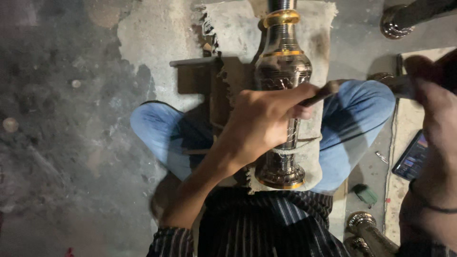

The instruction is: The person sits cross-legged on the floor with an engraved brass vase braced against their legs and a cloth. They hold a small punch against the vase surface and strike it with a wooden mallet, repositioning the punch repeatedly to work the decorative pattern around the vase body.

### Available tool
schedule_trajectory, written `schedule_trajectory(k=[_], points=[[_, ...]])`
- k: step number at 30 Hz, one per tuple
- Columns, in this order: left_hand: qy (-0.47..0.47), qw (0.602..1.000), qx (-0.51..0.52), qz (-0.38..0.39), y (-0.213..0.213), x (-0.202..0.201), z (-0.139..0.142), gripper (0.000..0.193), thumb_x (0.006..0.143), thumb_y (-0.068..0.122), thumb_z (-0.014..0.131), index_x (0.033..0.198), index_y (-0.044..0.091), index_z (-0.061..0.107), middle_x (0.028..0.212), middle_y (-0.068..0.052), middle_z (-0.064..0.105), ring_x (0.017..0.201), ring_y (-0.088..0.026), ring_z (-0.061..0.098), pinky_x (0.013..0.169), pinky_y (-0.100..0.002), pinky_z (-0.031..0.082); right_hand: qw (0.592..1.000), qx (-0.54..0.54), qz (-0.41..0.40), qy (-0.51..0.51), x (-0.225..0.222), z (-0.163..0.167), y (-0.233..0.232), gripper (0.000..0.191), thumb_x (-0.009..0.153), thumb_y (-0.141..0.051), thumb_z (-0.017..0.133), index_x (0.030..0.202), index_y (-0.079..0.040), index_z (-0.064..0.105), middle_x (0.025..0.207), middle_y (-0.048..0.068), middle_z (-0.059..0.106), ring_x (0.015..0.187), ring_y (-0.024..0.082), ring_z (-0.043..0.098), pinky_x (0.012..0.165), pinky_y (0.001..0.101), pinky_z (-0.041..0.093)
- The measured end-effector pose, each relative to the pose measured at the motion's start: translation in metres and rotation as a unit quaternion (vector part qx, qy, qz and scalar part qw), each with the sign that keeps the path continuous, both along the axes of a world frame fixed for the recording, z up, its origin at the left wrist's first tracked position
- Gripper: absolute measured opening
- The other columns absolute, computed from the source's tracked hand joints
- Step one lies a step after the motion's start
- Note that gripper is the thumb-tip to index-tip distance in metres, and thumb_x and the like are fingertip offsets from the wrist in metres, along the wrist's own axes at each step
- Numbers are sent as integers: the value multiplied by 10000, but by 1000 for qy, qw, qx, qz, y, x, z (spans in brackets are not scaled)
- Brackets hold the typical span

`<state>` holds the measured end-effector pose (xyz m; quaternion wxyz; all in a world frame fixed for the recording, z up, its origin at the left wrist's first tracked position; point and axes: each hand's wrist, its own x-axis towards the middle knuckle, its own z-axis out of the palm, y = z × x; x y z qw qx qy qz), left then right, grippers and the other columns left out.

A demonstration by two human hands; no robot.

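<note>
A person sits cross-legged on a concrete floor (71, 119), seen from above. A dark metal vase (282, 76) with gold bands lies across the lap on a frayed cloth (233, 28), its base toward the body at 6 o'clock and its neck pointing away to 12 o'clock. Fine engraved pattern shows on the vase's wide belly; the slimmer stem looks plain, so the engraving seems partly done, though blur hides detail.

The left hand (262, 121) reaches in from 7 o'clock and rests over the stem at centre. Its fingers are curled tight around a thin chisel (321, 94), which angles up toward 2 o'clock, tip hidden under the hand.

The right hand (435, 109) is raised at 3 o'clock, blurred. It seems closed on a dark hammer (409, 78), but the grip cannot be made out clearly.

A phone (412, 157) lies on the floor at 4 o'clock. More metal pieces (366, 228) sit at 5 o'clock and at 1 o'clock.
</note>
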<state>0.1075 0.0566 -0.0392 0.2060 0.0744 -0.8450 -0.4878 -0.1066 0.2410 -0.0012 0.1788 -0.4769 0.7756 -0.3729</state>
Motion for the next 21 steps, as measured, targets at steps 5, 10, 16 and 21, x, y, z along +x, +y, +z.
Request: schedule_trajectory(k=[5,10,16,21], points=[[-14,998,-55,3,-2,-5,2,204,1039,60,706,1219,142,657,928,-24,775,739,-103,767,602,-229,641,999,41,10,18,-27,-21,27,465,976,-91,495,1402,92,530,1243,238,638,1124,291,654,985,387,535],[9,999,-18,30,1,0,5,270,978,54,729,1225,127,650,1010,-24,781,811,-122,783,633,-235,641,992,18,-106,-60,-55,-68,33,357,1126,-137,436,1406,55,545,1238,196,636,1124,258,653,941,355,547],[-5,997,-10,78,5,8,10,326,954,9,723,1247,129,644,1043,-31,778,922,-144,793,760,-280,654,992,48,41,-108,-42,-21,-12,428,1131,-241,463,1475,14,452,1306,206,601,1176,279,649,970,381,565],[-3,992,10,125,13,8,13,316,938,-51,656,1206,115,647,1047,-47,784,977,-182,793,803,-306,648,915,230,159,289,-1,56,-53,661,908,-124,632,1544,-113,452,1212,138,642,1069,242,701,895,359,587]])
